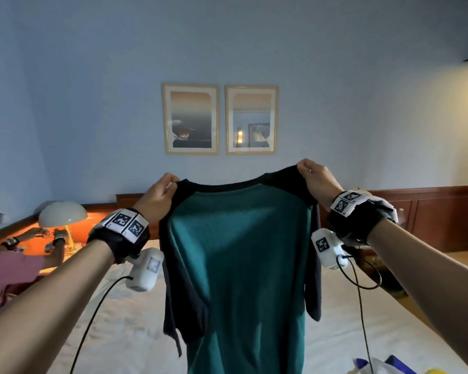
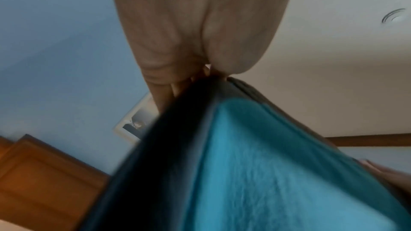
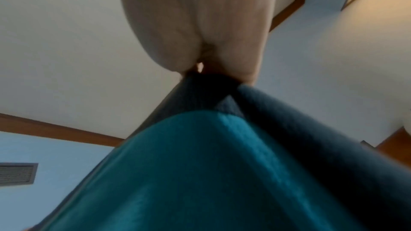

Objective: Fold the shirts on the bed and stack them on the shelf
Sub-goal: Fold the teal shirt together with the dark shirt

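1. Head view, centre of frame: teal knit T-shirt with dark navy shoulders and sleeves (image 1: 241,265) held up in the air by its two shoulder corners, hanging full length over the white-sheeted bed (image 1: 125,319) at the bottom of the frame.
2. Left hand (image 1: 158,197), left of centre: fingers curled, pinching the left shoulder seam. Left wrist view, upper middle: same pinch on the dark edge, blurred.
3. Right hand (image 1: 318,176), right of centre and a little higher: fingers clenched on the right shoulder seam. Right wrist view: dark cloth gathered under the fingertips, also blurred.
4. Handling, judged from the drape: light, soft and limp, no stiffness; sleeves dangling loose along both sides and likely to swing or bunch when lowered. Not fragile, not slippery.
5. Best hold, as a judgement: shoulder seams as now for laying flat; then hem and shoulders together for folding, sleeves tucked in first.
6. Lower right corner: heap of blue, yellow and white cloth (image 1: 384,365), probably more shirts to fold.
7. Left edge: another person in pink (image 1: 8,271) beside a domed white table lamp (image 1: 62,214). Shelf not in sight.
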Demonstrator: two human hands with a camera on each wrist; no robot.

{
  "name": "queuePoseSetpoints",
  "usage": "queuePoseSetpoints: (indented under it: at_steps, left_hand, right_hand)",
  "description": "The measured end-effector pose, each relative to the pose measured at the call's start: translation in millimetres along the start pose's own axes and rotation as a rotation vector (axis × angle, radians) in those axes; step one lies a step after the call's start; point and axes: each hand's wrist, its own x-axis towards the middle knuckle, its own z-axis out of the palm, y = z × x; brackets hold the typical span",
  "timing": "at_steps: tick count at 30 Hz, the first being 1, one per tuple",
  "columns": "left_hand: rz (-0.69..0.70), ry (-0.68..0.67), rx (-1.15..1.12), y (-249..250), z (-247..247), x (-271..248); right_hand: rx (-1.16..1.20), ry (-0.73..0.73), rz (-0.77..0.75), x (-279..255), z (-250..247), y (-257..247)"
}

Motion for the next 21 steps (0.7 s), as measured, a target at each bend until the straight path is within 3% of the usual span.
queuePoseSetpoints:
  at_steps: [3,6,10,16,19,21]
  left_hand:
    - [0.019,-0.007,0.105,4.4,-1.8,-0.5]
    - [-0.058,0.007,0.187,6.5,-11.9,3.3]
    - [-0.135,-0.059,0.380,-3.1,-19.6,4.6]
    - [-0.061,0.113,0.518,-30.7,-15.7,3.9]
    - [-0.106,-0.052,0.663,-68.4,-5.4,-12.1]
    - [-0.151,-0.096,0.601,-85.4,-0.2,-21.3]
  right_hand:
    - [0.000,-0.128,0.053,0.0,-0.8,-2.4]
    - [-0.251,-0.210,0.049,-1.4,-13.9,-0.1]
    - [-0.480,-0.199,-0.029,-3.3,-24.5,6.1]
    - [-0.502,-0.129,-0.047,-10.4,-14.8,11.7]
    - [-0.480,-0.141,-0.034,-15.0,-12.2,16.4]
    - [-0.438,-0.128,-0.020,-20.2,-8.8,22.1]
